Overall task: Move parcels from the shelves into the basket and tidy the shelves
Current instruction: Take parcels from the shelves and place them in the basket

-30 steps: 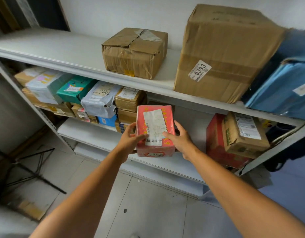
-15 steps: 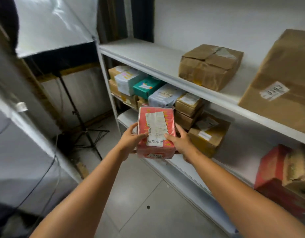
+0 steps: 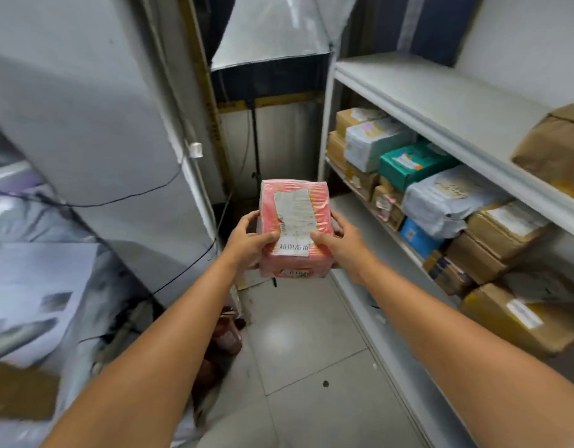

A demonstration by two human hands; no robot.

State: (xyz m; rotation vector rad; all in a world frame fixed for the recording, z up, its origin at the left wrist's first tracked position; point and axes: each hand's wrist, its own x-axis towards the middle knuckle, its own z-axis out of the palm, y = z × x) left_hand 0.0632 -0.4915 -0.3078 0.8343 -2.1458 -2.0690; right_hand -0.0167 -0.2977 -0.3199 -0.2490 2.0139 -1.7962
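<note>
I am gripping the glossy, film-wrapped red parcel (image 3: 294, 227) between my left hand (image 3: 247, 242) and right hand (image 3: 342, 244), thumbs pressing its paper label (image 3: 294, 218), over open tiled floor (image 3: 305, 337) beside the white shelves (image 3: 440, 101).

brown box (image 3: 554, 153): cut by right edge | red parcel (image 3: 293, 221): label print unreadable | left-side clutter (image 3: 33, 286): blurred

red parcel (image 3: 293, 227) carried clear of the shelves (image 3: 440, 101), now over the floor (image 3: 298, 334), shelves off to the right

Parcel storeroom: metal shelves (image 3: 440, 101) packed with labelled parcels (image 3: 447, 202).
</note>
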